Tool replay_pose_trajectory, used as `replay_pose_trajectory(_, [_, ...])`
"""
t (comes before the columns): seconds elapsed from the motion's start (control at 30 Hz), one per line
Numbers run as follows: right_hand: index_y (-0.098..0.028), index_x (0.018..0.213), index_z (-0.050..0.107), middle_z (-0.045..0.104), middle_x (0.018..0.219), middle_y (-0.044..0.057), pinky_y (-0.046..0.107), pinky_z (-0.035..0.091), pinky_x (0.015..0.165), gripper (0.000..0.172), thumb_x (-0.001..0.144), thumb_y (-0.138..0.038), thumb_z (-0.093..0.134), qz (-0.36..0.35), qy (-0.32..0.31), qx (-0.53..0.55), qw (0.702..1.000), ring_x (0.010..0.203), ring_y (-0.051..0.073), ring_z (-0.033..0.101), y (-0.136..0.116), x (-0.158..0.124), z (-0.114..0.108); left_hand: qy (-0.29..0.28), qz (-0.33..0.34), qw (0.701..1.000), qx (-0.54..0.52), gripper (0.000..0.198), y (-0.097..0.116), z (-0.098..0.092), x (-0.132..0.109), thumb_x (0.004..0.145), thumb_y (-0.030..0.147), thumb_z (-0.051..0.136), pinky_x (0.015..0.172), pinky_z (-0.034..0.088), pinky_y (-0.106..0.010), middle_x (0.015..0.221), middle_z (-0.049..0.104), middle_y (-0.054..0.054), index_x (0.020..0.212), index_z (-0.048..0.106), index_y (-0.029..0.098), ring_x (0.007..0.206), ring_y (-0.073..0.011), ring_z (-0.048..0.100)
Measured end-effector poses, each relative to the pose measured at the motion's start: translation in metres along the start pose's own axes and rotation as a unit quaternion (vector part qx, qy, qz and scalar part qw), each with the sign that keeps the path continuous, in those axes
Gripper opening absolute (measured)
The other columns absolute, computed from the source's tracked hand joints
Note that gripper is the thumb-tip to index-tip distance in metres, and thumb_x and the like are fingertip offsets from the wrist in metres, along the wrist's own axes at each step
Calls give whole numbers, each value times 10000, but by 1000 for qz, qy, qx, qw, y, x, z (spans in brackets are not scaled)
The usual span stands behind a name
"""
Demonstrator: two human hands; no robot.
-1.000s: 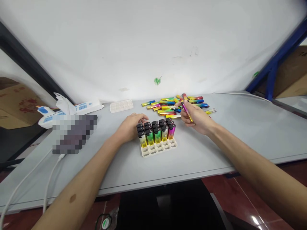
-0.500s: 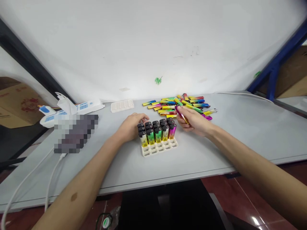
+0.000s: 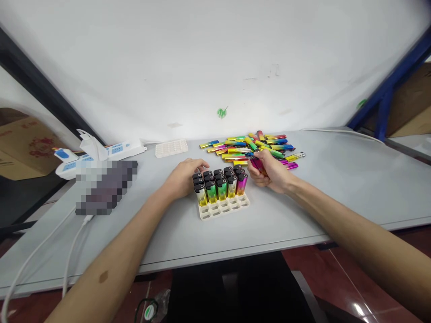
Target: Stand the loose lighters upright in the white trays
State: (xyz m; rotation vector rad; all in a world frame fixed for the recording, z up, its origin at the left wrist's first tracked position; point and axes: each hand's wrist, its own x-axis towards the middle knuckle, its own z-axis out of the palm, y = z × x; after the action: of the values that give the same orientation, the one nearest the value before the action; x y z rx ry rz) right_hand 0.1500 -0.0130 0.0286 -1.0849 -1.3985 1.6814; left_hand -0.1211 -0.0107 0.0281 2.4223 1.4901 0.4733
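Nearest to me, the grey table (image 3: 235, 237) carries a white tray (image 3: 224, 207). The tray's front two rows of pockets stand bare. Behind those rows, the standing lighters (image 3: 220, 183) fill the rest of the tray, upright, black caps up, bodies gold, green and pink.

From my seat I see the left hand (image 3: 183, 177) lying palm down just left of the tray. Its fingers are loosely spread, curling round the tray's back left corner beside the caps and gripping nothing.

Just right of the tray, the right hand (image 3: 271, 172) is curled into a loose fist around a magenta lighter (image 3: 257, 163). Thumb and fingers wrap its body, and its pink end pokes out on the side facing the tray, near the back right corner and clear of the pockets. How much of it sits inside the fist I cannot tell.

Beyond the tray to the right, a pile of lighters (image 3: 235, 146) lies flat. Beyond it to the left sits a spare tray (image 3: 171, 148), and farther left a power strip (image 3: 116, 149).
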Motion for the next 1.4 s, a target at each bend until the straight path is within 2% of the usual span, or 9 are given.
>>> replay_pose_trajectory(0.17, [-212,520,361,218,497,-58,254,78,432,509,935,-507,359,0,14,8,1000,442,74,103,1,1,-1,0,1,1000,4,349,0,0,0,783,128,570,898,475,-305,1068,758,-26,1118,633,200,1063,-207,638])
replay_pose_trajectory(0.37, [-205,567,401,253,538,-62,242,93,427,539,926,-607,398,-11,22,34,999,459,73,128,3,3,-3,-3,-7,1000,-3,358,-1,0,0,789,105,561,865,476,-288,1071,758,-20,1126,636,197,1052,-200,636])
replay_pose_trajectory(0.57, [-203,541,361,251,519,-59,234,103,419,497,955,-476,329,3,18,9,1000,450,70,106,-1,-1,1,0,0,1000,8,368,-1,2,1,780,100,566,881,470,-301,1059,765,-16,1127,640,197,1047,-209,633])
replay_pose_trajectory(0.83, [-207,547,366,229,515,-62,234,103,418,481,963,-440,296,13,18,6,1000,448,77,105,-2,-1,4,1,-1,1000,5,361,-2,2,0,786,102,561,868,471,-296,1058,762,-16,1124,641,200,1039,-206,636])
replay_pose_trajectory(1.07, [-199,655,499,331,598,-41,243,142,425,515,948,-609,393,-24,65,-8,998,470,87,219,-1,0,3,-3,-6,1000,5,358,-1,2,1,789,116,563,879,470,-313,1062,764,-23,1130,639,195,1039,-214,628])
replay_pose_trajectory(1.17, [-199,745,568,425,678,-9,259,288,461,469,972,-565,382,-60,50,-16,997,535,114,373,0,1,-1,-3,-9,1000,4,365,-1,2,1,784,127,562,887,478,-320,1066,761,-28,1134,641,197,1059,-218,629])
replay_pose_trajectory(1.23, [-201,752,572,494,744,13,285,390,564,401,976,-513,457,-104,41,-44,993,627,135,454,-1,1,-4,-4,-9,1000,4,360,-1,2,1,790,144,559,885,487,-323,1069,758,-35,1137,644,196,1066,-222,633])
replay_pose_trajectory(1.3, [-207,728,553,499,746,7,301,400,619,361,947,-492,577,-134,37,-85,987,655,139,445,-1,-1,-9,-5,-12,1000,8,346,-1,1,1,802,164,557,879,494,-326,1074,753,-42,1134,648,196,1058,-226,639])
replay_pose_trajectory(1.4, [-215,689,505,414,680,-24,299,354,593,390,895,-492,685,-153,44,-104,982,615,128,374,-3,-2,-16,-1,-15,1000,21,327,0,1,1,808,179,558,882,498,-331,1068,749,-45,1119,656,199,1047,-230,646])
